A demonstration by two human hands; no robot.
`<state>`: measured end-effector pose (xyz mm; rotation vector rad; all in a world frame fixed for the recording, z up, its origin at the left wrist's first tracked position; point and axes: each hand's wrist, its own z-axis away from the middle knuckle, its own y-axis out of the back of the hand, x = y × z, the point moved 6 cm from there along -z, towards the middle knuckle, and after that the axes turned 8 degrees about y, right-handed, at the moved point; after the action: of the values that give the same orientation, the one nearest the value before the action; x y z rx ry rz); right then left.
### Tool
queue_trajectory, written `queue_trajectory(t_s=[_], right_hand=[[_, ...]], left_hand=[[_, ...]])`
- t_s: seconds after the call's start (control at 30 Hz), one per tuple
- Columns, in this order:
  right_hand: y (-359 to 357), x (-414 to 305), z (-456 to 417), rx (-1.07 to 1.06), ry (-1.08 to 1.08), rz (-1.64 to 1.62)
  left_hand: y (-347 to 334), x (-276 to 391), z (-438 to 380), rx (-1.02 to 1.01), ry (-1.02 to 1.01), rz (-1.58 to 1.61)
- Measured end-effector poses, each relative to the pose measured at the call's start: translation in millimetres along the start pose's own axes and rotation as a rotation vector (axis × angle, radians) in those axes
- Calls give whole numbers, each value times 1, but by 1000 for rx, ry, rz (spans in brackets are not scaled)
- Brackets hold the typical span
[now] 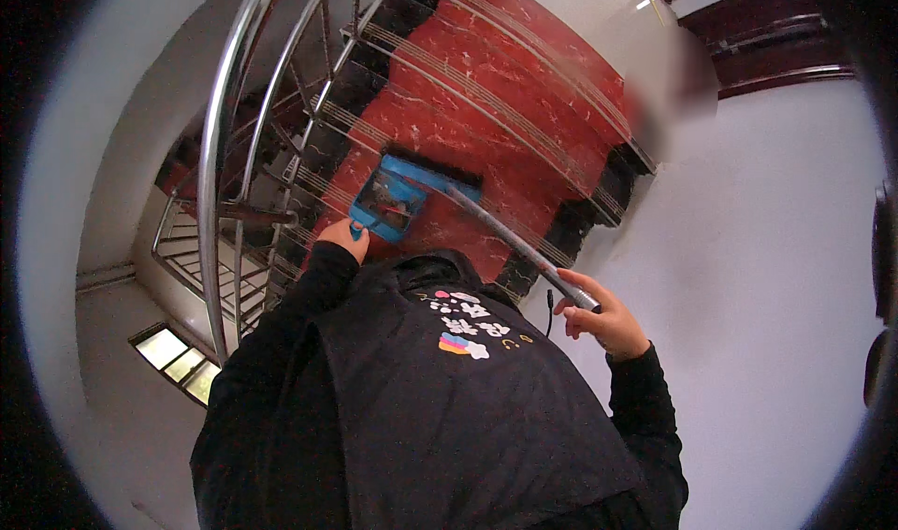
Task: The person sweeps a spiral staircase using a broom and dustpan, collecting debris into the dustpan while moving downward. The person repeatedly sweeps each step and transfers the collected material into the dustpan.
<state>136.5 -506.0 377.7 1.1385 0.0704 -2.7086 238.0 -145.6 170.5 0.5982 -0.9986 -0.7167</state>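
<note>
My left hand (346, 239) grips the short handle of a blue dustpan (387, 230), which is held over the red stairs. Some dark debris (394, 199) lies in the pan. With my right hand (602, 315) I hold the upper end of a grey metal broom handle (515, 239). That handle slants down to a broom with a blue head (414, 171) and dark bristles (449, 168). The broom head is at the far side of the dustpan, overlapping its edge in view; I cannot tell whether they touch.
The staircase (484, 74) has red marble treads with black borders and ridged strips. A shiny metal railing (214, 144) runs along the left, beside a lower flight. A white wall (736, 263) stands on the right. At the upper right is a dark red door (779, 39).
</note>
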Motion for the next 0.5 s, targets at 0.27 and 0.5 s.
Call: queue_trajectory(t_s=[0.27,0.5], right_hand=[[34,-37,-14,-131,-57,-50],[61,-51,-44,-115,-143,1091]], left_hand=[[1,-2,5,-56,68,-7],[5,2,7,-95,96,16]])
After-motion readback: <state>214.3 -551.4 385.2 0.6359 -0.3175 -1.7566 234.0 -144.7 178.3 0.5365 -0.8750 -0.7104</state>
